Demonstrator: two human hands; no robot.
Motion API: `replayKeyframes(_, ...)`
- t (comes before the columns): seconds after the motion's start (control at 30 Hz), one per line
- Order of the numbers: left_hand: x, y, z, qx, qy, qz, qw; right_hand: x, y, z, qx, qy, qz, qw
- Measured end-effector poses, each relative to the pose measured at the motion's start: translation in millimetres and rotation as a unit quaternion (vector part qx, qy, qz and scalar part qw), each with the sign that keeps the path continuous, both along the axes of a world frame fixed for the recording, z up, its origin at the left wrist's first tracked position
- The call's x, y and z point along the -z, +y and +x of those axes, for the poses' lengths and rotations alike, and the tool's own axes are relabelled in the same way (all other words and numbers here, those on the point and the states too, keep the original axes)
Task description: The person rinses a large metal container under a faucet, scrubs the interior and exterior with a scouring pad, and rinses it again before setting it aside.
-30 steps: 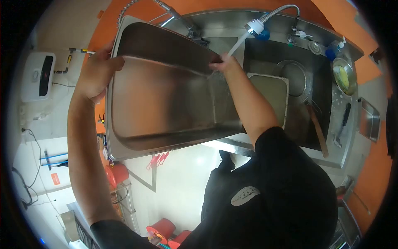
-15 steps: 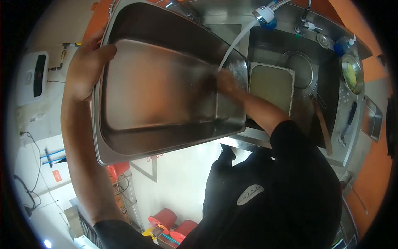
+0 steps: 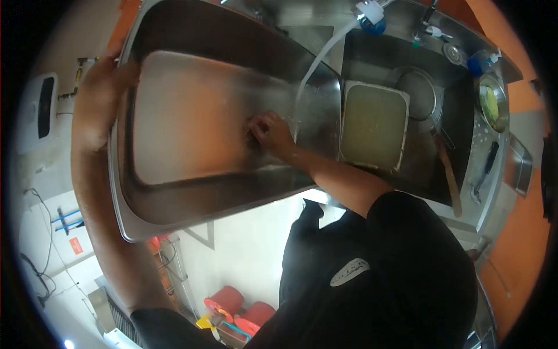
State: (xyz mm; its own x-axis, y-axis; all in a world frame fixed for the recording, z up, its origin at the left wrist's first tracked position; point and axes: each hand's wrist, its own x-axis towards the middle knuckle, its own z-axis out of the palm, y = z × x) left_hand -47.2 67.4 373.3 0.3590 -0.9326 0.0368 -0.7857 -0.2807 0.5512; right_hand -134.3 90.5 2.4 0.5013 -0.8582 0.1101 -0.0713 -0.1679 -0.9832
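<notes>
A large, deep stainless-steel food pan (image 3: 174, 125) is tilted up over the sink edge. My left hand (image 3: 102, 102) is closed on its far-left rim, slightly blurred. Inside the pan, my right hand (image 3: 272, 132) has its fingers curled against the bottom; whatever they may hold is hidden. Water (image 3: 325, 52) streams from a faucet head (image 3: 370, 11) into the pan's right end, close to my right wrist.
The sink (image 3: 465, 125) holds a smaller pan (image 3: 375, 125) of cloudy water and a round strainer (image 3: 415, 96) with a wooden handle (image 3: 449, 180). On the right ledge are a bowl (image 3: 504, 110), a black-handled tool (image 3: 489, 166) and a blue bottle (image 3: 479, 64). Red buckets (image 3: 225, 301) stand below.
My right hand has moved left and down along the pan's bottom, away from the water stream. The pan and my left hand have shifted slightly left in view.
</notes>
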Motion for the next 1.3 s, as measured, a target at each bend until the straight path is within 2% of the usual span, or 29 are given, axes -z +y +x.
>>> replayKeyframes(0.03, -0.7, 1.8, -0.3, -0.005, 0.021, 0.014, 1.0, 8.0, 2.0, 0.0, -0.004, 0.003, 0.009, 1.0)
replayKeyframes(0.1, -3.1, 0.9, -2.7, -0.003, 0.036, 0.014, 0.999, 9.7, -26.7, 5.0, 0.18, -0.036, 0.211, 0.96)
replayKeyframes(0.13, -1.7, 0.5, -4.5, 0.007, -0.004, -0.002, 1.0, 2.5, -25.6, 4.2, 0.183, -0.042, 0.209, 0.96)
replayKeyframes(0.2, -2.6, -3.5, 0.1, 0.017, -0.043, -0.015, 0.999, -10.1, -10.7, -0.9, 0.071, -0.056, 0.068, 0.994)
replayKeyframes(0.23, -3.2, -2.5, 8.4, 0.006, -0.003, 0.005, 1.0, 5.8, -10.2, 3.6, 0.067, -0.052, 0.073, 0.994)
replayKeyframes(0.27, -2.5, -0.9, 12.9, -0.003, 0.038, 0.025, 0.999, 25.7, -15.2, 10.3, 0.126, -0.044, 0.156, 0.979)
replayKeyframes(0.3, -2.0, -0.5, 5.1, 0.0, 0.038, 0.02, 0.999, 36.5, -27.1, 15.6, 0.189, -0.041, 0.226, 0.955)
replayKeyframes(0.33, -0.9, 0.3, -7.5, -0.001, 0.014, -0.011, 1.0, 23.5, -28.3, 10.8, 0.192, -0.045, 0.221, 0.955)
replayKeyframes(0.4, -1.9, -2.7, -8.9, -0.002, -0.01, -0.037, 0.999, 3.4, -14.4, 1.5, 0.066, -0.097, 0.072, 0.991)
replayKeyframes(0.43, -4.1, -1.3, -0.5, -0.004, 0.004, -0.012, 1.0, 14.3, -16.8, 4.7, 0.061, -0.094, 0.077, 0.991)
replayKeyframes(0.5, -3.3, 2.9, 2.1, -0.004, 0.018, 0.016, 1.0, 46.7, -28.7, 11.2, 0.187, 0.025, 0.108, 0.976)
replayKeyframes(0.57, -3.1, 0.3, -0.5, 0.004, 0.003, 0.002, 1.0, 97.0, -18.3, 10.7, 0.151, 0.034, 0.082, 0.985)
replayKeyframes(0.63, -5.3, -0.2, 6.7, 0.017, -0.011, 0.007, 1.0, 120.8, -13.4, -4.1, 0.108, 0.052, 0.067, 0.991)
replayKeyframes(0.7, -2.6, 4.3, 9.8, 0.023, -0.018, 0.021, 0.999, 134.4, -10.1, -27.9, 0.003, 0.153, -0.131, 0.98)
replayKeyframes(0.73, -3.2, 5.5, 9.6, 0.03, -0.03, 0.013, 0.999, 136.9, -16.4, -38.0, -0.049, 0.198, -0.231, 0.951)
replayKeyframes(0.8, -2.1, 7.7, 8.7, 0.032, -0.04, 0.012, 0.999, 139.3, -26.7, -51.9, -0.155, 0.273, -0.417, 0.853)
replayKeyframes(0.87, -0.2, 8.4, 4.5, 0.031, -0.007, 0.004, 0.999, 92.0, -75.2, -66.0, -0.137, 0.339, -0.398, 0.841)
replayKeyframes(0.93, -0.6, 4.4, 11.9, 0.021, 0.026, 0.004, 0.999, 93.6, -83.5, -57.4, -0.153, 0.357, -0.356, 0.85)
replayKeyframes(1.0, -1.8, 3.5, 19.1, 0.047, 0.009, 0.0, 0.999, 94.3, -85.7, -63.4, -0.157, 0.377, -0.315, 0.857)
replayKeyframes(1.07, -2.5, 0.8, 27.7, 0.076, -0.009, -0.011, 0.997, 94.4, -74.1, -92.3, -0.202, 0.287, -0.308, 0.884)
replayKeyframes(1.1, 1.0, -2.9, 34.9, 0.05, -0.012, -0.002, 0.999, 87.7, -66.6, -104.2, -0.198, 0.289, -0.313, 0.883)
replayKeyframes(1.13, 2.5, -3.8, 39.2, 0.022, -0.013, 0.007, 1.0, 79.4, -55.2, -118.2, -0.01, 0.288, -0.292, 0.912)
replayKeyframes(1.17, 1.2, -1.5, 40.1, 0.023, -0.011, 0.002, 1.0, 72.6, -44.6, -132.8, 0.178, 0.275, -0.262, 0.908)
replayKeyframes(1.2, -0.8, 1.1, 39.4, 0.023, -0.015, 0.006, 1.0, 73.9, -34.9, -148.8, 0.18, 0.276, -0.265, 0.906)
replayKeyframes(1.27, -3.6, 7.8, 33.2, 0.027, -0.019, 0.01, 0.999, 81.3, -15.5, -175.8, 0.102, 0.251, -0.026, 0.962)
replayKeyframes(1.3, -5.8, 14.0, 27.5, -0.008, -0.077, 0.006, 0.997, 72.0, -7.6, -180.8, 0.108, 0.25, -0.026, 0.962)
